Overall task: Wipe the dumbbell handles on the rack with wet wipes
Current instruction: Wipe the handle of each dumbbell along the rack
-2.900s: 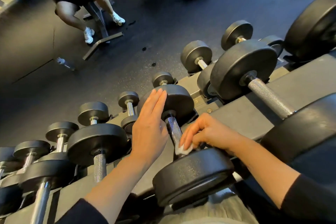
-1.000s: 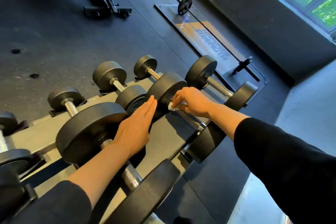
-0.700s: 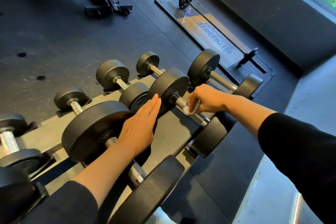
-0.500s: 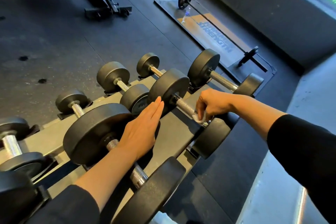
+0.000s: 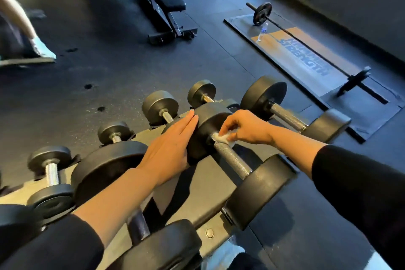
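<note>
Two hands: right hand [image 5: 245,126] fingers pinch wet wipe [image 5: 222,138] on dumbbell handle [image 5: 232,159]; left hand [image 5: 168,149] fingers straight, flat against its weight.

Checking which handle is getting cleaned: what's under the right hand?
Under the right hand a white wet wipe is pinched against the dumbbell handle, near its far weight. The handle part beneath the wipe is covered.

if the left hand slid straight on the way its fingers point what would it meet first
Probably the small black dumbbell's round head on the lower tier; the flat left hand points up past the big black dumbbell head beside it. Depth is unclear.
</note>
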{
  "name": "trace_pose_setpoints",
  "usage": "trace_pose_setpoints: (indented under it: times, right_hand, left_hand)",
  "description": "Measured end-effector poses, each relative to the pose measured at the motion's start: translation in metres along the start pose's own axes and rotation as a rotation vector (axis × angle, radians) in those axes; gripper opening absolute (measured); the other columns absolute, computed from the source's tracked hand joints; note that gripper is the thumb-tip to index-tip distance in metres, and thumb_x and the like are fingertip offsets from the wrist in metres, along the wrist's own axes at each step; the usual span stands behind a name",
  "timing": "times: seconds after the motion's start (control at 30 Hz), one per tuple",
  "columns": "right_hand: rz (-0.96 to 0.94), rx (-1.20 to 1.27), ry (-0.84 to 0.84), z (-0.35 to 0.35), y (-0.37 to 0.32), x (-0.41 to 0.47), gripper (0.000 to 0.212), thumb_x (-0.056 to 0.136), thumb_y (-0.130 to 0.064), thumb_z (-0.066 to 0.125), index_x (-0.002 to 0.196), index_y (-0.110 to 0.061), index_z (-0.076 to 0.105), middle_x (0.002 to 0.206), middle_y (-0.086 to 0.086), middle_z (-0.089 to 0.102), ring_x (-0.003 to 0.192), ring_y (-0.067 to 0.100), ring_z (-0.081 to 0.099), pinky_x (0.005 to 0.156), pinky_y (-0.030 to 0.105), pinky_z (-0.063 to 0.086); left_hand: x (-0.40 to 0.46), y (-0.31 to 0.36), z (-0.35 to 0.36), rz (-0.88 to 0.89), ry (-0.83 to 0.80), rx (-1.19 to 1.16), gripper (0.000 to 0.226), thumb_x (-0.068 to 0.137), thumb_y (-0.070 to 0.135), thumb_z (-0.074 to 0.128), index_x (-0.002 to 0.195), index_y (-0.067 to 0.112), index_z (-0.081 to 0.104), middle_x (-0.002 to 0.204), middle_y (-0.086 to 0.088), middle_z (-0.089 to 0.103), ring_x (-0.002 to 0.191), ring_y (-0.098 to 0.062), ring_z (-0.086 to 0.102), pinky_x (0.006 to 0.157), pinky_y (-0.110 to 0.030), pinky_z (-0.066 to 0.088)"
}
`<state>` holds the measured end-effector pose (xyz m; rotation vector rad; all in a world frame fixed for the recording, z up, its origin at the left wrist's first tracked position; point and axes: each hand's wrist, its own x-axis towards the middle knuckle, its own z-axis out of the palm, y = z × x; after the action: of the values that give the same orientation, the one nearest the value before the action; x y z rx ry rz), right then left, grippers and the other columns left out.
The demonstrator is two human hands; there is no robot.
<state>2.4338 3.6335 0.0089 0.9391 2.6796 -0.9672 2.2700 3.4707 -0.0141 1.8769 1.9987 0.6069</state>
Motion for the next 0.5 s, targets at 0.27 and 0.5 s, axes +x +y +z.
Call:
trace_pose_setpoints:
  times: [0.27,0.5]
  right_hand:
    - [-0.233,0.352,-0.097,0.007,0.053,-0.007,0.010,0.075,-0.012,0.077,0.084,-0.015,0.075,0.088,-0.004,0.067,0.083,0.004,0.062,0.075,0.010,0.048]
    - [-0.301,0.609,-0.340,0.009,0.082,-0.023,0.010,0.075,-0.008,0.077,0.082,-0.015,0.076,0.082,-0.006,0.065,0.078,0.001,0.059,0.075,0.014,0.047]
  left_hand:
    - [0.016,0.042,0.028,-0.235,0.046,0.157,0.079,0.092,0.003,0.047,0.151,0.022,-0.002,0.159,0.008,-0.006,0.146,-0.009,-0.001,0.116,-0.022,0.007]
    - [0.028,0.084,0.054,-0.517,0.217,0.088,0.079,0.092,0.000,0.046,0.152,0.027,0.002,0.151,0.021,-0.011,0.135,0.007,-0.018,0.110,-0.016,0.003]
